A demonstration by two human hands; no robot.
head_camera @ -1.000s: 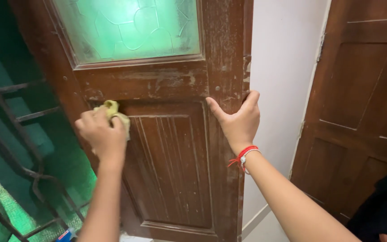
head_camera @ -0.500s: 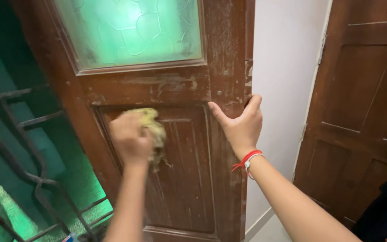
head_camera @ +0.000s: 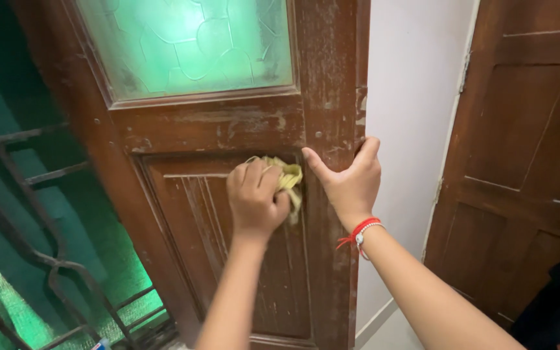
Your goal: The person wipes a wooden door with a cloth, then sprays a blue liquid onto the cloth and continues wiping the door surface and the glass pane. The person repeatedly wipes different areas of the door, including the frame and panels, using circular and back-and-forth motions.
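Note:
A worn brown wooden door [head_camera: 241,126] with a green frosted glass pane [head_camera: 189,42] stands open in front of me. My left hand [head_camera: 254,198] presses a crumpled yellow cloth [head_camera: 288,178] against the top right corner of the door's lower grooved panel. My right hand [head_camera: 350,181] grips the door's right edge, thumb on the front face and fingers wrapped round the side. A red and white thread band sits on that wrist.
A dark metal grille [head_camera: 27,227] stands at the left in front of a green-lit wall. A white wall [head_camera: 409,129] lies right of the door edge. Another brown panelled door [head_camera: 526,149] fills the right side.
My left hand has swept the yellow cloth across the lower panel from its top left corner to its top right corner. My right hand has stayed on the door edge.

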